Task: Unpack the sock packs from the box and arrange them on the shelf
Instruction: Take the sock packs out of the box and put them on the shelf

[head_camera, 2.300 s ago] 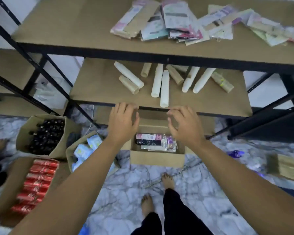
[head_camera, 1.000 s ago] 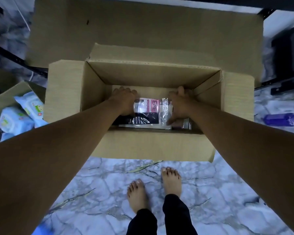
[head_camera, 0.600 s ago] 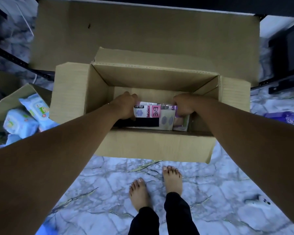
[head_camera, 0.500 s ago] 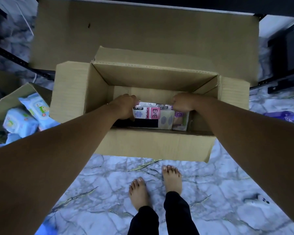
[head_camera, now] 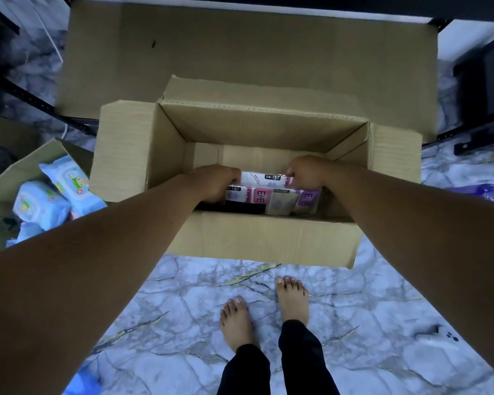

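Sock packs gathered, bundle beginning to rise inside the box (head_camera: pixel 143 155).
Since half a second ago, left hand (head_camera: pixel 216 182) and right hand (head_camera: pixel 304 173) have closed their fingers on the sock packs (head_camera: pixel 264 189); apparently lifted slightly, none yet shelved.

- The sock packs (head_camera: pixel 271 196) in the box (head_camera: pixel 263 238) carry pink label panels: one near the middle reads "ENE" in white letters.
- A second pink-purple panel toward the right end of the packs also reads "ENE".
- Small black tags with white print sit on the top pack and the left pack; their wording is too small to read.
- The blue wipe packs (head_camera: pixel 54 195) bear printed pictures, lettering illegible.
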The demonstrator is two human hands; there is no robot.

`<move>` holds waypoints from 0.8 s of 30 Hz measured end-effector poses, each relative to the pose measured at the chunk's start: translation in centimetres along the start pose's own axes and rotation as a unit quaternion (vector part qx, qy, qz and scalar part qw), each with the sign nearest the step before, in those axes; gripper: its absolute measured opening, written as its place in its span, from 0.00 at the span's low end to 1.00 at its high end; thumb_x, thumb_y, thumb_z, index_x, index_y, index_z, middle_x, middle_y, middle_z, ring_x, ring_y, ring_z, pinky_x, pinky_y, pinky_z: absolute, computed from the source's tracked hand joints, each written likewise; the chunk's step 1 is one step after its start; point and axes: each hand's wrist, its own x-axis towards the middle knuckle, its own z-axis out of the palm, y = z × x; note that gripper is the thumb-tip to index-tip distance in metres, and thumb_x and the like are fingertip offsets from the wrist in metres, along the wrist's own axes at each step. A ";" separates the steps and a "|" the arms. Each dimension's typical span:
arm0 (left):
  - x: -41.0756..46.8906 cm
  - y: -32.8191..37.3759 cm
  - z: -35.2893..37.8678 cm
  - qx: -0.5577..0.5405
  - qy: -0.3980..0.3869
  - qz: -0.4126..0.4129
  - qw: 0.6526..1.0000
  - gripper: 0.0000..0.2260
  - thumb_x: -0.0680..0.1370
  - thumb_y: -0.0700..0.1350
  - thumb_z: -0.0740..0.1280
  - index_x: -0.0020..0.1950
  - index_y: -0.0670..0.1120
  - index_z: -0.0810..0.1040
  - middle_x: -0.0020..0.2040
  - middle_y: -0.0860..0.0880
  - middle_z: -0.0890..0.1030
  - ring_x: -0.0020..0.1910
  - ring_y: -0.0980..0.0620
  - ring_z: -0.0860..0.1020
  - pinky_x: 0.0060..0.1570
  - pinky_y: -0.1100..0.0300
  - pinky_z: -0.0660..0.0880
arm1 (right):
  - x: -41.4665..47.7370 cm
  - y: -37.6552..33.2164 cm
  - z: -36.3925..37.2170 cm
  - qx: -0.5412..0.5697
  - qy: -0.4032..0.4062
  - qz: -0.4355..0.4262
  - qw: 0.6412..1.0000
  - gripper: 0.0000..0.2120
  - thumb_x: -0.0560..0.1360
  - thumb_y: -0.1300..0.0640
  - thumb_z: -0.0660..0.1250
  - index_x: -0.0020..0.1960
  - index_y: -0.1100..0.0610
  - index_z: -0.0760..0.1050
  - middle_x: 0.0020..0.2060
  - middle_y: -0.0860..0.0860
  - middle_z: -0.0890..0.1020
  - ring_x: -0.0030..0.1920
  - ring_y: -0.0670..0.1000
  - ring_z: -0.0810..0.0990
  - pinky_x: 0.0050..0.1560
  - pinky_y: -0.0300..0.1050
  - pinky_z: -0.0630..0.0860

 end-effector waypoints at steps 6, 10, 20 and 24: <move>-0.9 0.1 -1.0 0.031 0.046 0.025 0.998 0.17 0.74 0.44 0.71 0.62 0.54 0.79 0.60 0.48 0.82 0.56 0.45 0.80 0.46 0.58 0.72 | -3.8 -1.9 -0.8 0.092 0.009 0.067 0.993 0.06 0.77 0.51 0.73 0.52 0.51 0.81 0.41 0.46 0.80 0.42 0.50 0.78 0.41 0.43 0.69; -2.9 1.2 -2.5 0.076 0.121 -0.003 0.990 0.12 0.76 0.45 0.68 0.60 0.52 0.80 0.56 0.46 0.82 0.54 0.42 0.80 0.43 0.57 0.72 | -6.4 -3.2 -3.0 0.057 0.089 0.089 0.990 0.08 0.77 0.49 0.70 0.56 0.48 0.81 0.49 0.51 0.84 0.47 0.55 0.80 0.47 0.47 0.76; -16.7 6.8 -9.5 0.147 0.198 -0.093 0.965 0.15 0.78 0.40 0.63 0.61 0.53 0.78 0.54 0.47 0.83 0.54 0.43 0.82 0.46 0.55 0.75 | -20.2 -8.9 -11.2 0.027 0.211 0.173 0.962 0.12 0.81 0.50 0.61 0.60 0.45 0.80 0.53 0.55 0.84 0.52 0.61 0.82 0.47 0.47 0.75; -27.0 9.8 -14.8 0.101 0.238 -0.099 0.961 0.14 0.77 0.42 0.64 0.61 0.54 0.78 0.53 0.47 0.84 0.54 0.43 0.82 0.48 0.54 0.75 | -30.3 -13.2 -16.1 0.073 0.269 0.185 0.942 0.09 0.80 0.53 0.61 0.57 0.49 0.78 0.53 0.54 0.84 0.53 0.62 0.81 0.48 0.50 0.75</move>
